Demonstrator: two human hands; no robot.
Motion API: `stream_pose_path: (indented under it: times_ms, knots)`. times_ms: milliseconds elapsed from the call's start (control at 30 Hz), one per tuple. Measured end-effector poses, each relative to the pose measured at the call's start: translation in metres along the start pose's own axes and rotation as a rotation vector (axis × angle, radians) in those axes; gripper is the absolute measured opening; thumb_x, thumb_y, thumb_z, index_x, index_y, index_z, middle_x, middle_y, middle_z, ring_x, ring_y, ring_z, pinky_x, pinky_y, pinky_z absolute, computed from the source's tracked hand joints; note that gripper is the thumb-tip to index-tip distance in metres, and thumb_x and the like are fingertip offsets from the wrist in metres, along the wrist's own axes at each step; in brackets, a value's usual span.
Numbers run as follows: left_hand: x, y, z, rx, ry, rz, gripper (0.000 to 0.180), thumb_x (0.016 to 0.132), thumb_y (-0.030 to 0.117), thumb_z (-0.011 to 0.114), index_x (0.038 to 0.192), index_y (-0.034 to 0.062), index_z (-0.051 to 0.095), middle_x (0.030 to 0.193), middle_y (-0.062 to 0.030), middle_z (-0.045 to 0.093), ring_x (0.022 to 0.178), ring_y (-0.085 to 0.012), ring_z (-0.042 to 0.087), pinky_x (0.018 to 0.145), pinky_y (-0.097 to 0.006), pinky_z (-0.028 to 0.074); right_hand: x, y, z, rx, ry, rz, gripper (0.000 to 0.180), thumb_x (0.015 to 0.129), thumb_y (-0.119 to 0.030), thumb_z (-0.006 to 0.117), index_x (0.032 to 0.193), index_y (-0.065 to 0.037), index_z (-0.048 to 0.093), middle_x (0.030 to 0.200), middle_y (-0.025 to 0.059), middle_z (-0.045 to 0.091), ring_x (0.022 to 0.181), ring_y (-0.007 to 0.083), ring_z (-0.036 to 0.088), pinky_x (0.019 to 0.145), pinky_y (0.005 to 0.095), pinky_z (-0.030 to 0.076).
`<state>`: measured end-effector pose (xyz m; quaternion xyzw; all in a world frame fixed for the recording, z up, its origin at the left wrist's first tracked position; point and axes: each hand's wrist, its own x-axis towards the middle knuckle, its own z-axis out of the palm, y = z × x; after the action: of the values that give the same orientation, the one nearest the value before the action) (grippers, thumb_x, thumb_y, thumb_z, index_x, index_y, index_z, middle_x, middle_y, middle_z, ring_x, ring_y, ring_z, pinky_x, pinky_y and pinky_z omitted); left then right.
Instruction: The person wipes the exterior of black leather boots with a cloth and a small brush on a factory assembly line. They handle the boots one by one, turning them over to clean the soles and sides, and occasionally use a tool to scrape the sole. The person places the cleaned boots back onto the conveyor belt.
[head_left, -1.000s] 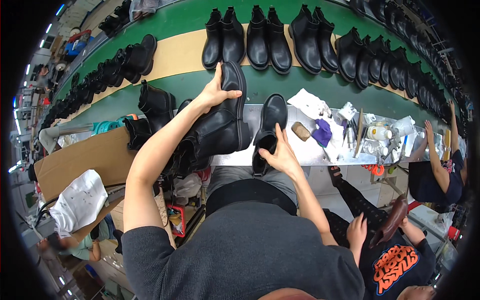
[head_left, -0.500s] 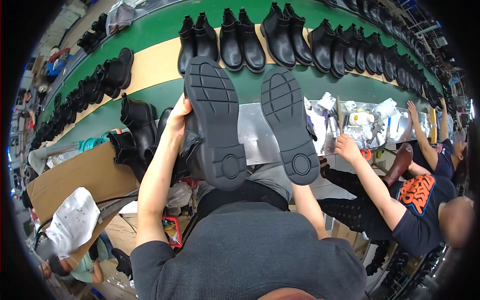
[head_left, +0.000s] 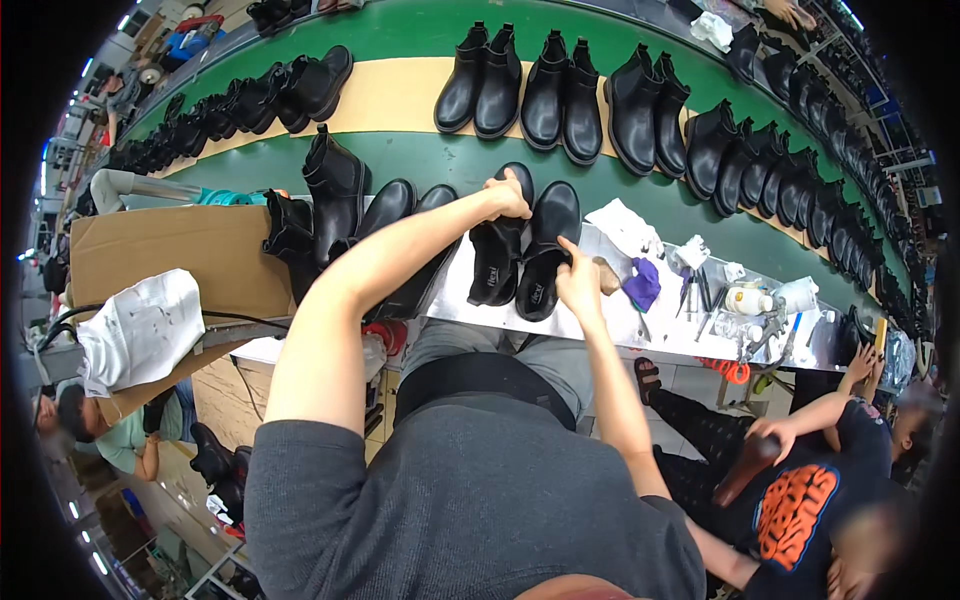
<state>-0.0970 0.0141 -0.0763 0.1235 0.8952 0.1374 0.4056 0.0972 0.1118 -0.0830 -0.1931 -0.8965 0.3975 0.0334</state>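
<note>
On the pale tabletop, the right boot is touched by the right hand, index finger extended; whether its other fingers grip cannot be told. The left boot, alongside, is partly covered by the left hand, its finger closure hidden. Farther boot rows are cut off by the dark rim.

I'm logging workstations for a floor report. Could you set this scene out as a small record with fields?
Left hand: on the left boot, near its toe
Right hand: index finger at the outer side of the right boot; exact contact hard to tell
Pair: black, side by side, toes pointing away from the person
To the right: white cloth, tan block, purple cloth
Beyond: row of black boots along a tan strip
Nearby: a co-worker holding a brown boot
</note>
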Motion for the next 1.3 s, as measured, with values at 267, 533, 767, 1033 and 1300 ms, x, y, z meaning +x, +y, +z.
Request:
stream_pose_path:
  times_ms: [267, 533, 767, 1033, 1300]
  knots:
    - [-0.188, -0.042, 0.035, -0.173, 0.408, 0.332, 0.037, 0.074, 0.029, 0.073, 0.088, -0.0035, 0.062, 0.080, -0.0208, 0.065, 0.078, -0.0374, 0.065, 0.067, -0.043, 0.052, -0.014, -0.022, -0.001, 0.199, 0.008, 0.115, 0.046, 0.078, 0.002, 0.043, 0.122, 0.007, 0.053, 0.103, 0.0327, 0.061, 0.095, 0.0411, 0.062, 0.087, 0.0433, 0.046]
    - [-0.131, -0.007, 0.063, 0.219, 0.438, 0.394, 0.011, 0.067, 0.009, 0.066, 0.074, 0.0022, 0.070, 0.075, -0.0177, 0.068, 0.072, -0.0317, 0.069, 0.060, -0.040, 0.055, -0.009, -0.009, -0.001, 0.096, 0.061, -0.044, 0.044, 0.079, 0.001, 0.045, 0.122, 0.006, 0.055, 0.067, 0.0233, 0.060, 0.054, 0.0233, 0.056, 0.058, 0.0379, 0.045]
    - [-0.140, -0.023, 0.059, 0.144, 0.224, 0.472, 0.015, 0.069, 0.008, 0.060, 0.075, -0.0033, 0.068, 0.079, -0.0256, 0.066, 0.077, -0.0402, 0.066, 0.066, -0.048, 0.052, -0.009, -0.011, 0.006, 0.157, 0.094, 0.004, 0.044, 0.078, 0.002, 0.045, 0.120, 0.006, 0.057, 0.060, 0.0183, 0.057, 0.052, 0.0200, 0.054, 0.054, 0.0377, 0.043]
    - [-0.157, -0.045, -0.015, -0.184, 0.531, 0.427, 0.029, 0.080, 0.027, 0.062, 0.089, 0.0004, 0.067, 0.076, -0.0187, 0.067, 0.072, -0.0327, 0.068, 0.067, -0.041, 0.053, -0.014, 0.017, -0.036, 0.859, -0.303, 0.189, 0.056, 0.089, -0.019, 0.062, 0.138, -0.003, 0.041, 0.131, 0.0166, 0.049, 0.114, 0.0222, 0.053, 0.076, 0.0371, 0.056]
    - [0.038, -0.038, 0.005, -0.062, 0.081, 0.071, 0.141, 0.049, 0.061, 0.082, 0.145, -0.0067, 0.003, 0.133, -0.0309, 0.045, 0.122, -0.0391, 0.048, 0.101, -0.039, 0.041, 0.120, 0.018, 0.015, -0.051, -0.404, 0.429, 0.144, 0.052, -0.067, 0.078, 0.145, 0.005, -0.004, 0.143, 0.0368, 0.022, 0.133, 0.0440, 0.031, 0.103, 0.0469, 0.038]
